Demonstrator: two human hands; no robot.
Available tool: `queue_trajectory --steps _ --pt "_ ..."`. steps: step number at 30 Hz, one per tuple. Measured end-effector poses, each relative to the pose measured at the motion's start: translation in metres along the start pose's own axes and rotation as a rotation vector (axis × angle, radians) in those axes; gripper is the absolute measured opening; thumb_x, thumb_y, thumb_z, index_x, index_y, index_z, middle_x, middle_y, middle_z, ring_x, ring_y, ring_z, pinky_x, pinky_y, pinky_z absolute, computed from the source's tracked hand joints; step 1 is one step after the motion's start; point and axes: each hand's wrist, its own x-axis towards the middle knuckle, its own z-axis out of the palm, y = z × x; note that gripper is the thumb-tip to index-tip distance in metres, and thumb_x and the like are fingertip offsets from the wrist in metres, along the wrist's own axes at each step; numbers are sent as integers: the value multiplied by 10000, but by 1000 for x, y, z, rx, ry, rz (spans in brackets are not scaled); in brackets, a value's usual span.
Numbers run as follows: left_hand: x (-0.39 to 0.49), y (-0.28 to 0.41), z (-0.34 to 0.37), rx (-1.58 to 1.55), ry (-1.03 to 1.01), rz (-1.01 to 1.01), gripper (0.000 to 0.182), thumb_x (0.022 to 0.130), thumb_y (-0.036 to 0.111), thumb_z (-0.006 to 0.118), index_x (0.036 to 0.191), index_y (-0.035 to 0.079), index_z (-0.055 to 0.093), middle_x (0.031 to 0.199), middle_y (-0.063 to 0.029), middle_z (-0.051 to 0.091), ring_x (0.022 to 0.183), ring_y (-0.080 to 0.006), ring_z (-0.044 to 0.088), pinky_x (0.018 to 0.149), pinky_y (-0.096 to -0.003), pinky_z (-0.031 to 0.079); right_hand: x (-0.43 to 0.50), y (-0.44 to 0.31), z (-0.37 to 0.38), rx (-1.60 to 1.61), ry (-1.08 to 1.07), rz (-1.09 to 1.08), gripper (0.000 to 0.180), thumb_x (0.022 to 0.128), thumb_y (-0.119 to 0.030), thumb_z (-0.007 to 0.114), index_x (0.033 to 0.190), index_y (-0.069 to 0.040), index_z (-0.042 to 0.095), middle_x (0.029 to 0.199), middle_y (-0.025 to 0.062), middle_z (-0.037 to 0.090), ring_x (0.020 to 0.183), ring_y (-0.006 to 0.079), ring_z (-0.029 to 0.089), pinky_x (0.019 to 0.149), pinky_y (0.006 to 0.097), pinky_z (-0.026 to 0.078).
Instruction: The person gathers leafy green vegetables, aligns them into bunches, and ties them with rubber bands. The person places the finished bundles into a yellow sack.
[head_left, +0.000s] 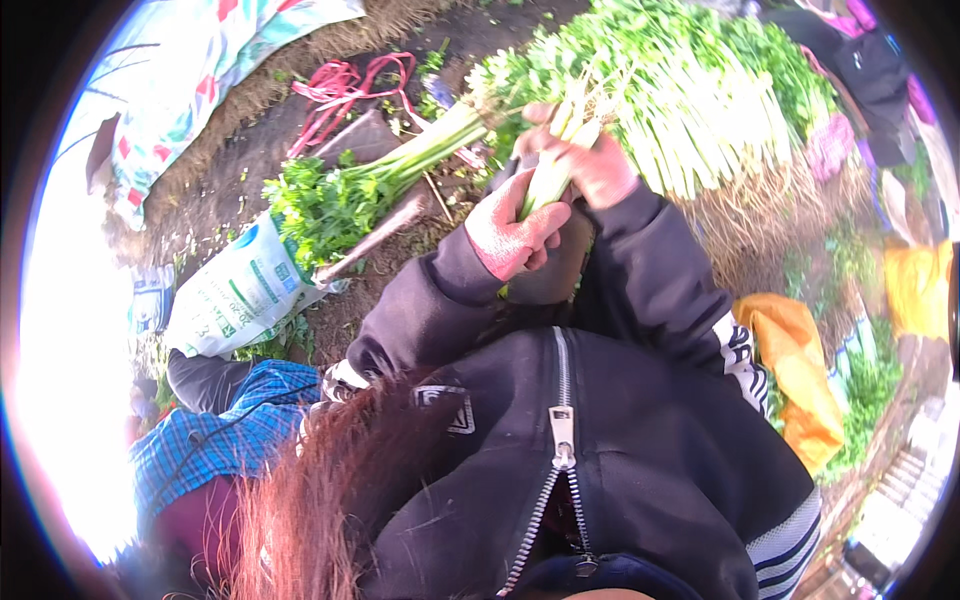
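My left hand (517, 229) is wrapped around the pale stalks of a small celery bunch (553, 180). The roots of that bunch point away from me, and its leafy end is hidden below my hand. Up near the root end, my right hand (600, 169) grips the same stalks; its fingers are partly blurred. Just beyond my hands lies a large pile of celery (697, 112), with roots toward me on the right and leaves at the back. To the left, another celery bunch (397, 161) rests with its leaves toward a white printed sack (240, 289).
Pink plastic ties (349, 94) lie tangled on the soil. A stick (375, 236) lies beside the left bunch. At left sits a person in a blue checked garment (262, 397); another person's dark clothing (862, 75) shows at far right. An orange cloth or sack (795, 375) is at my right.
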Motion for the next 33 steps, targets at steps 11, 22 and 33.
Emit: queue_trajectory --steps 11,22,33 --pt "20 -18 -10 526 318 204 671 762 151 671 1320 39 314 806 -62 545 514 -85 505 483 -224 429 10 11 -29 -102 199 -215 257 884 -222 488 1003 -10 571 904 46 572 729 93 564 536 211 426" --pt "45 -22 -28 695 288 428 543 740 252 692 1150 -5 445 928 -192 577 852 -294 592 745 -351 473 35 41 -12 -383 329 -228 194 861 -193 554 869 -9 614 712 35 591 651 101 543 577 243 425" --pt "-11 -51 -188 1104 345 31 420 741 113 616 1134 6 513 967 -212 606 861 -338 610 774 -361 496 147 74 -30 -120 -147 228 263 886 -241 536 989 1 560 937 86 617 630 132 591 514 239 450"
